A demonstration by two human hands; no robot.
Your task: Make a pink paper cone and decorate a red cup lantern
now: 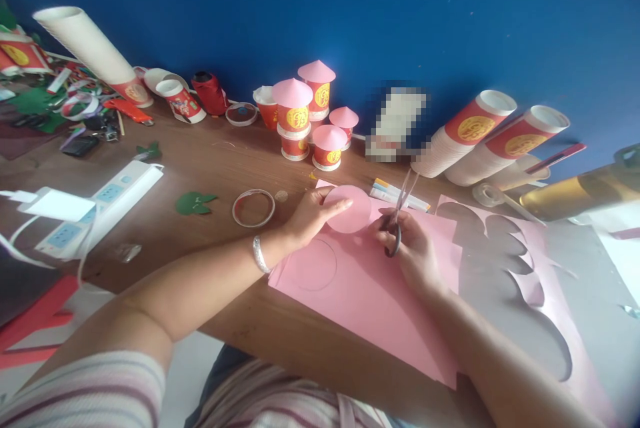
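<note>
My left hand (313,215) pinches a pink paper circle (349,211) at its left edge, thumb on top. In my right hand (411,245) is a pair of scissors (399,215), the fingers in the dark handles. The slim blades point up and away, slightly parted, to the right of the circle and apart from it. Beneath both hands lie stacked sheets of pink paper (370,301). A pencil-drawn circle shows on the top sheet, below my left hand. At the right, a pink sheet with round cut-outs (533,288) curls up at its cut edges.
Red paper cups with pink cone roofs (295,108) stand by the blue wall. Tall cup stacks (475,125) lean at the right, beside a tape roll (489,195). A white power strip (107,208), a green paper cut-out (194,203) and a cup ring (253,208) lie left.
</note>
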